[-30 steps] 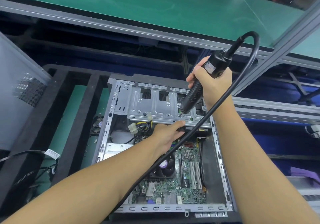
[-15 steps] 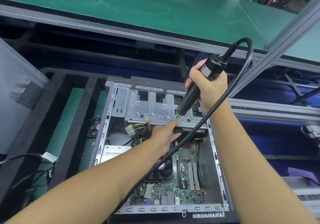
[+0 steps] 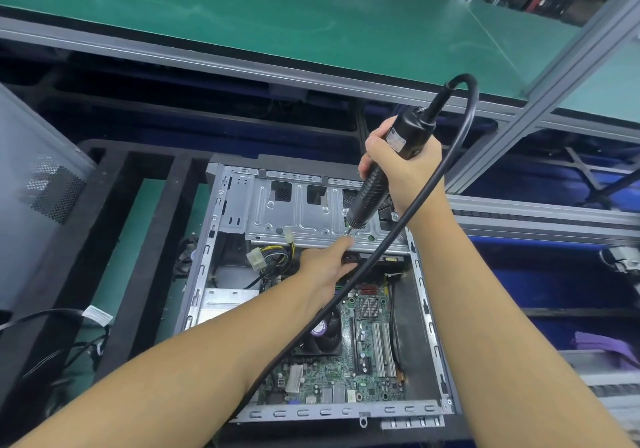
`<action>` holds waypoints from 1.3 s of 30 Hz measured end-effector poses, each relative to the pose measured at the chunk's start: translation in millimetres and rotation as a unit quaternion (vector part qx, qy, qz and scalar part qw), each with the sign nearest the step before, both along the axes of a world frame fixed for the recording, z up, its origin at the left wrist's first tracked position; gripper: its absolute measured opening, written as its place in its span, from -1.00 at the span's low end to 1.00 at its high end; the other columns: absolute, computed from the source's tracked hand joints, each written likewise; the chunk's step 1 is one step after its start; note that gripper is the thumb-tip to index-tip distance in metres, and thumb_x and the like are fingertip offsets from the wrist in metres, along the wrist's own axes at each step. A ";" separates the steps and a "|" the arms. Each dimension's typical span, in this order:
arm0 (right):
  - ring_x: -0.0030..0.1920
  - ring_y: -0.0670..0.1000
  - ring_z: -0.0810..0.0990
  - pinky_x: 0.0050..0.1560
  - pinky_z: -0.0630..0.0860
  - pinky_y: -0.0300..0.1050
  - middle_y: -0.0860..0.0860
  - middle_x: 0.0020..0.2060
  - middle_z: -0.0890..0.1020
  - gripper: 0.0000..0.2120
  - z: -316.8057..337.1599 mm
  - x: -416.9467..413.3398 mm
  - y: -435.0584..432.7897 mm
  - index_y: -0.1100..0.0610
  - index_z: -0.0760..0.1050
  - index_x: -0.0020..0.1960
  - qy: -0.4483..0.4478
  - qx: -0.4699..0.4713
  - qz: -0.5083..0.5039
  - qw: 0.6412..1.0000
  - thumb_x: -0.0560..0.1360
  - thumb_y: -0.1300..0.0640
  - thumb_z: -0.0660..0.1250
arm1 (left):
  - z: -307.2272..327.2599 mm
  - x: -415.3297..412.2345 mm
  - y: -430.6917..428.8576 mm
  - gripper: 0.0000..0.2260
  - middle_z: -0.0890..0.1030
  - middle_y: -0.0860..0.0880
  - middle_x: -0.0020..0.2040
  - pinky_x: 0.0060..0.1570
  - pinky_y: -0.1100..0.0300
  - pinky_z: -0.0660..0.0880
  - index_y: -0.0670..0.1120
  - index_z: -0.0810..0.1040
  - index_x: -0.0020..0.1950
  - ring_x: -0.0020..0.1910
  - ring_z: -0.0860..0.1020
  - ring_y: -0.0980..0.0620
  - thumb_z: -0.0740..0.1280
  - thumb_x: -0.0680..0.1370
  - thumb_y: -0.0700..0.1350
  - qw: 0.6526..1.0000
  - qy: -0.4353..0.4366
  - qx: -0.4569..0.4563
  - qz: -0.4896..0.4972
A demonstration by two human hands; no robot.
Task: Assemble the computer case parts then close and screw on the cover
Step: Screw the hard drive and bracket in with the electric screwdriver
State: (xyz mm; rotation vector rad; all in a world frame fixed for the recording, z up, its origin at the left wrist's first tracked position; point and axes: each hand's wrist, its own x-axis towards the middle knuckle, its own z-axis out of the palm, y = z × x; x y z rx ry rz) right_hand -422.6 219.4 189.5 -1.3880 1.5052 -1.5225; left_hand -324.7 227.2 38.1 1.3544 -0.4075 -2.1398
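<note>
**Screw being driven into drive bracket of open PC case**

Far left: grey side cover w/ mesh vent, standing apart from the case. Next, black foam tray w/ loose cables at its left edge. Computer case lies open on the tray, motherboard visible inside, PSU cables near the top left. Left hand reaches in, index finger extended, its tip touching the screw on the metal drive bracket; other fingers loosely curled, grasping nothing visible. Right hand is clenched around the black electric screwdriver, tilted, bit down on that screw. Its cord loops up & back down across the case. Green tabletop beyond.
</note>
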 end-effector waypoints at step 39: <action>-0.18 0.15 0.55 -0.10 0.50 0.11 0.13 -0.15 0.65 -0.78 28.6 50.5 1.1 0.19 0.50 0.10 -0.114 -0.134 0.167 0.970 0.47 0.29 0.35 | 31.2 74.2 -1.7 -0.69 0.66 -0.14 0.08 -0.16 0.23 0.59 -0.24 0.52 0.25 -0.12 0.68 0.04 0.35 0.60 -0.07 0.954 -0.034 -0.066 -0.292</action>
